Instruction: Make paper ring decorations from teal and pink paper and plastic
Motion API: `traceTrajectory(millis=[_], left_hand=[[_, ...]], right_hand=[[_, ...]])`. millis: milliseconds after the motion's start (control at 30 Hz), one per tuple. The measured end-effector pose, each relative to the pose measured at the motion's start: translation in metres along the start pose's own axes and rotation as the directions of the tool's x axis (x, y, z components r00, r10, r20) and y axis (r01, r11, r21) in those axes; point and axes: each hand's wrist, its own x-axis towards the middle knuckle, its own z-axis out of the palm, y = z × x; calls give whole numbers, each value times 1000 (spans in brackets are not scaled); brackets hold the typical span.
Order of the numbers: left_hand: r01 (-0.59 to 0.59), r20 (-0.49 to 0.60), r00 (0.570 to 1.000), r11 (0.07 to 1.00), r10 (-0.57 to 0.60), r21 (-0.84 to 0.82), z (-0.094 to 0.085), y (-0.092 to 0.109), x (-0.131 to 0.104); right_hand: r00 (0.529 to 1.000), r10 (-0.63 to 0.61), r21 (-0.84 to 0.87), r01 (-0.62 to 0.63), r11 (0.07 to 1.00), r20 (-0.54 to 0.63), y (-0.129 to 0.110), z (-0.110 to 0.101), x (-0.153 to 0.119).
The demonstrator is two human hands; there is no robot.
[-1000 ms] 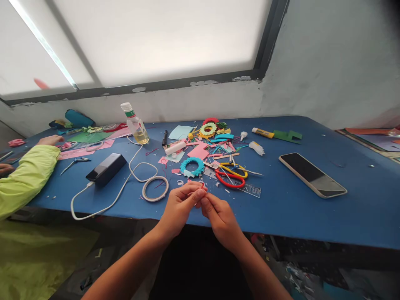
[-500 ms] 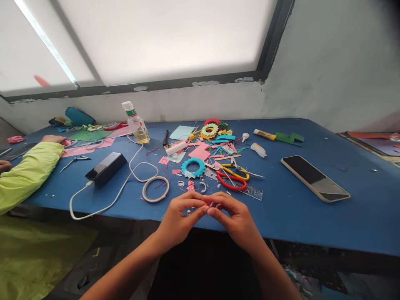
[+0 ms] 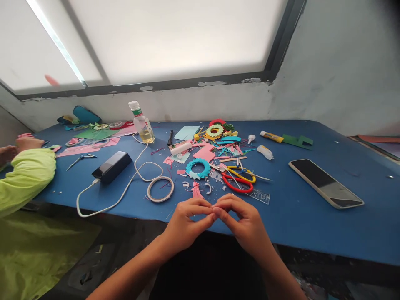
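My left hand [image 3: 190,218] and my right hand [image 3: 242,218] meet fingertip to fingertip over the table's front edge. Both are closed in a pinch, and whatever lies between the fingertips is hidden. Just beyond them is a twisted pink paper piece [image 3: 196,190], with a blue pleated paper ring [image 3: 198,168] behind it. Red-handled scissors [image 3: 238,183] and yellow-handled scissors [image 3: 250,173] lie near my right hand, on a clear plastic ruler [image 3: 261,196]. A roll of tape [image 3: 160,189] rests flat to the left of my left hand.
A dark power bank [image 3: 111,166] with a white cable [image 3: 123,192] lies left, before a bottle [image 3: 144,125]. Paper scraps [image 3: 204,152] fill the middle. A phone [image 3: 325,183] and glue stick [image 3: 271,136] are at right. A co-worker's yellow-green sleeve [image 3: 31,175] reaches in from the left.
The view has shifted a little to the left. Red showing between my fingertips is now hidden. The co-worker's hand has drawn back from the pink sheet, holding something pink.
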Motion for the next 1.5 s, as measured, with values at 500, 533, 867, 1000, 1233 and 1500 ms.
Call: traceTrajectory(millis=[500, 533, 867, 1000, 1233, 1500], left_hand=[[47, -16, 999, 996, -48, -77, -15, 5, 34], [57, -31, 998, 994, -60, -97, -20, 4, 41], [48, -131, 986, 930, -102, -365, -49, -7, 125], [66, -106, 986, 886, -128, -459, -52, -19, 133], [157, -44, 974, 805, -221, -571, -54, -34, 129], [177, -28, 971, 792, -238, -584, -51, -33, 129]], right_hand=[[974, -128, -230, 83, 970, -189, -9, -11, 40], [986, -95, -295, 50, 954, -138, -7, -19, 47], [897, 436, -866, -156, 476, 78, 35, -61, 89], [875, 482, -908, -160, 388, 51, 42, -68, 89], [862, 504, -951, -114, 289, 50, 49, -79, 90], [841, 487, -965, 142, 222, 236, 43, -62, 113]])
